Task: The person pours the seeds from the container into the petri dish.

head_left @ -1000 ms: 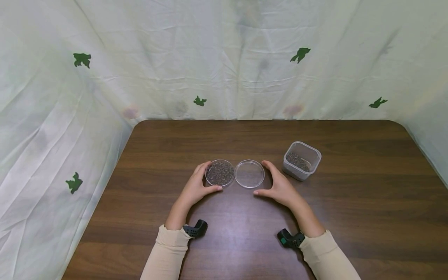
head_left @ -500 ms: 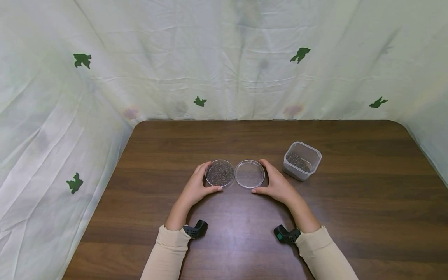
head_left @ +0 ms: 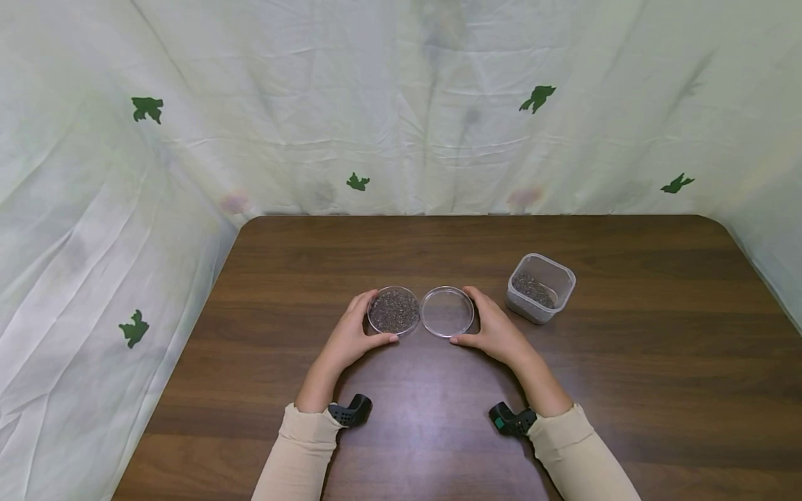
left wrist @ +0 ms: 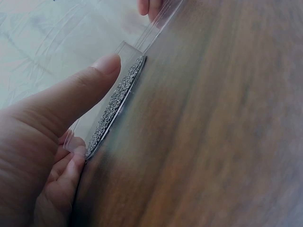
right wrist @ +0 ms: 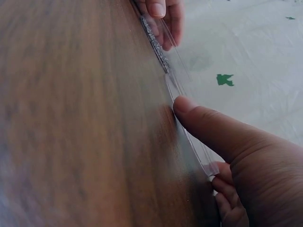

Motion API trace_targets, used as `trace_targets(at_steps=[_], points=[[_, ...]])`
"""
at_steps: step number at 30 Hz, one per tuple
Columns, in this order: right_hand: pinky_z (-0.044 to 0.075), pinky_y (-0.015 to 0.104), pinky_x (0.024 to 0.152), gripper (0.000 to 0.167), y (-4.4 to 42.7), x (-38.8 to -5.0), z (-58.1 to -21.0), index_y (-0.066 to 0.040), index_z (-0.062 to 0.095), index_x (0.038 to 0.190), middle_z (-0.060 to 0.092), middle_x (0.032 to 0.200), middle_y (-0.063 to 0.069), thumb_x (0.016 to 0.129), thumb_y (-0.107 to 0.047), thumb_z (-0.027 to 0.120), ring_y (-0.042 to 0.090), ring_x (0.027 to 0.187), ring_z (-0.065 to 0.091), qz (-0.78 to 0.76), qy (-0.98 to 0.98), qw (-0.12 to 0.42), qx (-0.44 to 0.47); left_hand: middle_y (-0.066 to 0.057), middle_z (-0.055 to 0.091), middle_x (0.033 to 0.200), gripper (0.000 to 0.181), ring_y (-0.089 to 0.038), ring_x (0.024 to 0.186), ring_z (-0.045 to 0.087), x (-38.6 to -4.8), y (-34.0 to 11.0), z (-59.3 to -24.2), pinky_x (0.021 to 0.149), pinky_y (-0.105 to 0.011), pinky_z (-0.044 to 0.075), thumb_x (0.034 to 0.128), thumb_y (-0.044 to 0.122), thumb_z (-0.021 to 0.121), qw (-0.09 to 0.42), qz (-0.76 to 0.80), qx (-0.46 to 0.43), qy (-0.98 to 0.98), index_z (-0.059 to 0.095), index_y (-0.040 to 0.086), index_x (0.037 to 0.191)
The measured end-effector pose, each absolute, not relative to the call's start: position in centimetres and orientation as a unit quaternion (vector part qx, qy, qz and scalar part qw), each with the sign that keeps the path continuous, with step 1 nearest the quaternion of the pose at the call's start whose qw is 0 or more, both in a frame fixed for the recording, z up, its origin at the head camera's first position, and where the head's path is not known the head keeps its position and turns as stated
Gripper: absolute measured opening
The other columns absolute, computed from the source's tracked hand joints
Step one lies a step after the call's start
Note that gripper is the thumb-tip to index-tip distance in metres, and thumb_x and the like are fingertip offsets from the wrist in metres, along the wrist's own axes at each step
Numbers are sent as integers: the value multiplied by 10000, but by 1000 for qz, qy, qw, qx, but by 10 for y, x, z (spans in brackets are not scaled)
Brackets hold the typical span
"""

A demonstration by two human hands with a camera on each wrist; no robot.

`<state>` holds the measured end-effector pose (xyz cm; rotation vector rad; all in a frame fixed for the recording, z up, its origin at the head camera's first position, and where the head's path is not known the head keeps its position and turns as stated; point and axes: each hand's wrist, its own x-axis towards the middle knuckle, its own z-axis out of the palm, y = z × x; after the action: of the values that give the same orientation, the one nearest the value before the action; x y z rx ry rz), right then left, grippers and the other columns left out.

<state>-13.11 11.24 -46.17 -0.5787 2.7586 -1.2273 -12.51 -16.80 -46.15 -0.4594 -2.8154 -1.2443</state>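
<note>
A round clear petri dish (head_left: 418, 314) filled with dark grey granules (head_left: 393, 311) lies flat on the wooden table. My left hand (head_left: 348, 335) grips it from the left, thumb on the near side and fingers round the far side. Just right of it, rims touching or nearly so, is a clear petri dish lid (head_left: 447, 313) with nothing in it. My right hand (head_left: 499, 335) holds that lid between thumb and fingers from its right. In the left wrist view the granules form a low layer below the dish's rim; the right wrist view shows the thumb (right wrist: 208, 124) against the lid's edge.
A square translucent plastic tub (head_left: 520, 306) with more dark granules stands behind and right of my right hand. The brown table (head_left: 658, 348) ends at a pale hanging cloth (head_left: 401, 104) with green leaf-like patches. Black devices are strapped on both wrists.
My right hand has moved slightly left and its fingers have closed in on the lid. The left hand, the granule-filled dish and the tub have stayed put.
</note>
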Motion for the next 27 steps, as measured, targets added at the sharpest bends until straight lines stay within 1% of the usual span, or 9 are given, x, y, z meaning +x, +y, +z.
trace_targets(at_steps=[11, 22, 27], points=[[304, 421, 975, 927, 112, -130, -461, -10, 328, 1338, 423, 1303, 175, 620, -326, 822, 289, 1193, 388, -412, 893, 22, -179, -183, 378, 1315, 921, -283, 1212, 359, -125, -168, -463, 996, -423, 284, 612, 324, 825, 13, -402, -147, -904, 358, -13, 1331], [310, 422, 967, 915, 113, -130, -461, -26, 334, 1336, 434, 1296, 159, 622, -327, 821, 279, 1183, 395, -419, 890, 5, -182, -174, 365, 1328, 914, -278, 1222, 348, -125, -168, -462, 997, -421, 281, 628, 332, 815, 3, -397, -143, -906, 348, 3, 1341], [298, 420, 977, 915, 112, -129, -460, -37, 321, 1348, 417, 1316, 155, 634, -328, 813, 274, 1201, 378, -423, 888, 4, -179, -176, 369, 1323, 910, -277, 1220, 350, -126, -169, -463, 998, -418, 281, 627, 327, 817, 6, -399, -146, -905, 353, 0, 1337]])
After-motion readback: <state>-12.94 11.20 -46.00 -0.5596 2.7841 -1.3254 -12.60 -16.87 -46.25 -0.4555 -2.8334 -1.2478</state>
